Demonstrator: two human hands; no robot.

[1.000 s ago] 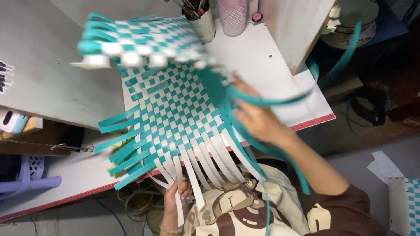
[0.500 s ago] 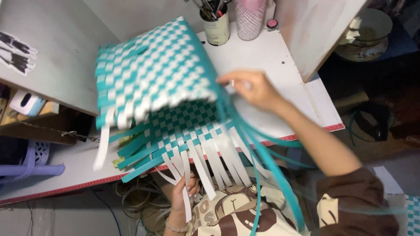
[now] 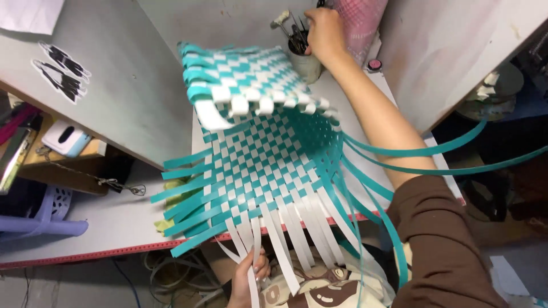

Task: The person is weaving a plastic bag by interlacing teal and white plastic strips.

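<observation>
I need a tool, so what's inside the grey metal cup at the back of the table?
The grey metal cup holds several upright metal tools. The right hand covers part of them; the cup's inside is hidden.

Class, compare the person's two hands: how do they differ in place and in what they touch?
The right hand reaches far up to the tool cup at the desk's back; the left hand stays low, below the desk edge, gripping white strips of the woven basket. Both are bare.

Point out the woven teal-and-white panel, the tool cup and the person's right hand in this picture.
woven panel (image 3: pixel 265 162), head view, middle of the checkered weave.
tool cup (image 3: pixel 306 65), head view, its side wall.
right hand (image 3: pixel 324 31), head view, back of the hand at the cup.
</observation>
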